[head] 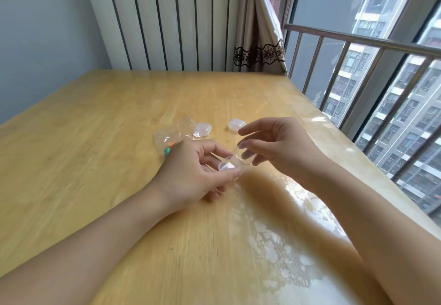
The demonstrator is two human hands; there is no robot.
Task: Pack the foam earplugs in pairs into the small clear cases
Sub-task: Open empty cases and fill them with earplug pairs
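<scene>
At frame centre my left hand pinches the clear case base; my right hand grips its open lid

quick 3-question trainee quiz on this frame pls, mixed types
1. True or false: the case held by both hands is open.
2. How many other cases lie on the table? A) none B) two C) five
3. Fill in: the earplugs sit in a clear ____, behind the left hand.

Key: 1 true; the right hand holds the lid up. 2 B. 3 bag.
</scene>
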